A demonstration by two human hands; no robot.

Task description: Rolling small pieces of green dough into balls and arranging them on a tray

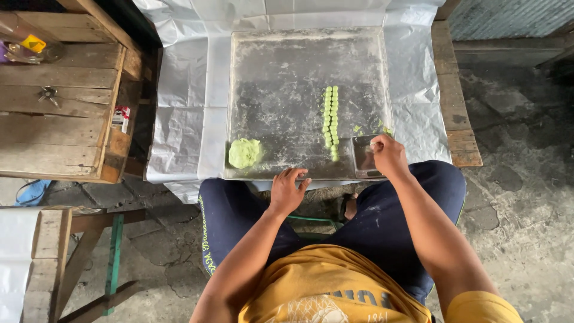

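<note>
Gripping a flat metal scraper (pixel 365 155) by its top edge, the right hand (pixel 388 157) has its fingers pinched together on the blade, which stands on the metal tray (pixel 281 54) near the front right corner. Just left of the blade, almost touching, runs a double row of small green dough pieces (pixel 330 122), its long axis pointing away from the person. The left hand (pixel 287 190) rests fingers spread on the tray's front edge, holding nothing, between that row and the green dough lump (pixel 245 153) farther left.
</note>
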